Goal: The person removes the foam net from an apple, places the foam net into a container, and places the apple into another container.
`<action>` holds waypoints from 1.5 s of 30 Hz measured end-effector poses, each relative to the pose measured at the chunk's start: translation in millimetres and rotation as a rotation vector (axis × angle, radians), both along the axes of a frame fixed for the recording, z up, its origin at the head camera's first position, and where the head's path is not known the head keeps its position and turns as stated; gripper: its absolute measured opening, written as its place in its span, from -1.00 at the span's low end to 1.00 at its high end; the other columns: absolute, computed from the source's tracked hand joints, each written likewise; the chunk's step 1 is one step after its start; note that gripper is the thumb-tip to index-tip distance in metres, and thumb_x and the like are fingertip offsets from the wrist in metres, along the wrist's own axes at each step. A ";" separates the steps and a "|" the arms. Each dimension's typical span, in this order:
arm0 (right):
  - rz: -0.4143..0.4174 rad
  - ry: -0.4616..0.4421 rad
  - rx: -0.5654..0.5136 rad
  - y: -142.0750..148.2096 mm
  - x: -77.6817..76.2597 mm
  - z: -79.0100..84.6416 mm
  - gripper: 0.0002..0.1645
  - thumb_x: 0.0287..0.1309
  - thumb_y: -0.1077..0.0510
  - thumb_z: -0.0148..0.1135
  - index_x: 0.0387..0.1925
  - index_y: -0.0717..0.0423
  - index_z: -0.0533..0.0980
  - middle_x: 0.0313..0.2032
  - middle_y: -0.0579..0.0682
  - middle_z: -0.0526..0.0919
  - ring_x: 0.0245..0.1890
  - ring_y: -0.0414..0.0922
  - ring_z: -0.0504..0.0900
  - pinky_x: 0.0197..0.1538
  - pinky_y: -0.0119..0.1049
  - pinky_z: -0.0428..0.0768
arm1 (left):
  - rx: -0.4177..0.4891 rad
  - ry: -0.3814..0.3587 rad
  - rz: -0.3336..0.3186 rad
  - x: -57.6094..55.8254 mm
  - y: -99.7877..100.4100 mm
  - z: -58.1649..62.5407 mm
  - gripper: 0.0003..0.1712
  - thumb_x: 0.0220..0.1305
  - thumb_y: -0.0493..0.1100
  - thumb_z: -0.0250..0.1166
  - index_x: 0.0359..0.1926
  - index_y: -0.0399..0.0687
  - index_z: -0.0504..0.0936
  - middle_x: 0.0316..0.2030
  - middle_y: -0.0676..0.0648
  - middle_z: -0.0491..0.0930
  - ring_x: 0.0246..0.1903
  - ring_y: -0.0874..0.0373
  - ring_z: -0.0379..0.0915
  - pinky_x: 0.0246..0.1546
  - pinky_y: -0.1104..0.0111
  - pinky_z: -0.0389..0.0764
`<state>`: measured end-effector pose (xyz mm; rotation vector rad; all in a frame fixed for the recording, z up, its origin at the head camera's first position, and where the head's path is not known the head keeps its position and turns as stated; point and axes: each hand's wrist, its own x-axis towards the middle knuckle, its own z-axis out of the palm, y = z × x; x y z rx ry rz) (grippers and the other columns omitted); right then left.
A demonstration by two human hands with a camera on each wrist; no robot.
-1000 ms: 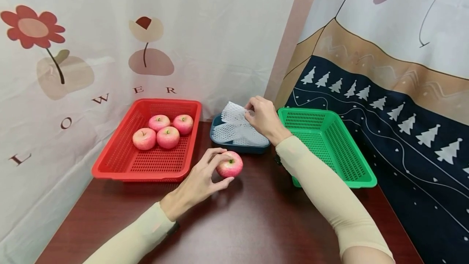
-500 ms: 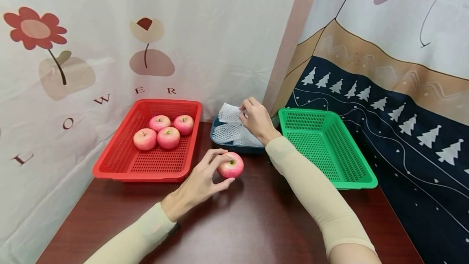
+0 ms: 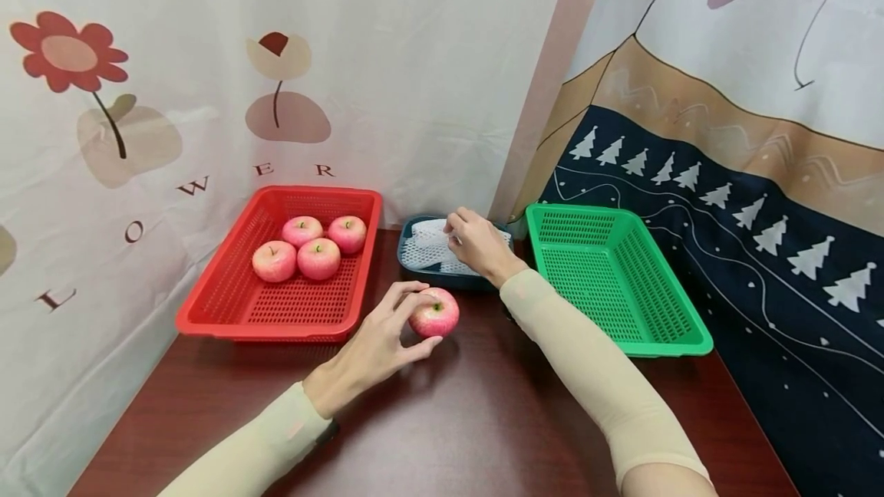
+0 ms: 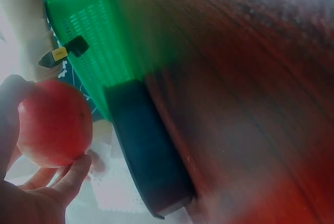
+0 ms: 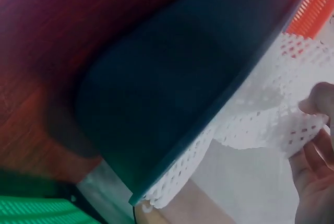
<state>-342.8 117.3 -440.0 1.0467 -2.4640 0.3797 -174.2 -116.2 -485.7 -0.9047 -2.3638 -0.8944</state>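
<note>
My left hand (image 3: 373, 347) holds a red-pink apple (image 3: 440, 316) between thumb and fingers, close over the table in front of the dark blue tray (image 3: 452, 280). In the left wrist view the apple (image 4: 56, 125) fills the grasp, stem side hidden. My right hand (image 3: 483, 245) is over that tray, which holds white foam fruit nets (image 3: 423, 245). The right wrist view shows its thumb and fingers pinching the end of one foam net (image 5: 261, 122) beyond the tray's rim. From the head view, this hand covers part of the nets.
To the left stands a red basket (image 3: 276, 328) with several apples (image 3: 319, 258) in it. A green basket (image 3: 621, 282) sits at the right, beside my right forearm. Patterned curtains (image 3: 428, 83) hang right behind the brown table (image 3: 470, 420).
My right hand has moved left and a little lower, bringing the raised foam net down toward the tray. My left hand and the apple have stayed nearly still.
</note>
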 end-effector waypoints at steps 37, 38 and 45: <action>0.033 -0.445 0.403 -13.7 24.8 -12.0 -0.44 0.86 -0.05 0.00 0.44 0.15 0.72 0.46 0.17 0.77 0.55 0.14 0.70 0.67 0.11 0.60 | 0.008 0.036 -0.004 1.7 0.2 -0.4 -0.32 0.32 -0.04 0.76 0.37 0.03 0.69 0.40 -0.19 0.61 0.34 -0.02 0.72 0.31 0.14 0.80; 0.037 -0.454 0.403 -13.7 25.0 -12.0 -0.44 0.86 -0.05 -0.02 0.44 0.16 0.72 0.45 0.18 0.77 0.55 0.16 0.69 0.68 0.12 0.59 | 0.009 0.038 -0.004 1.7 0.2 -0.3 -0.32 0.32 -0.04 0.76 0.37 0.03 0.69 0.40 -0.19 0.61 0.34 -0.02 0.72 0.31 0.14 0.80; 0.034 -0.470 0.379 -9.8 18.3 -16.7 -0.32 0.85 -0.16 0.01 0.57 0.21 0.61 0.56 0.23 0.68 0.66 0.17 0.58 0.74 0.14 0.51 | 0.018 0.049 -0.001 1.9 -0.1 0.6 -0.31 0.31 -0.05 0.76 0.38 0.03 0.69 0.39 -0.20 0.62 0.32 -0.03 0.74 0.29 0.14 0.80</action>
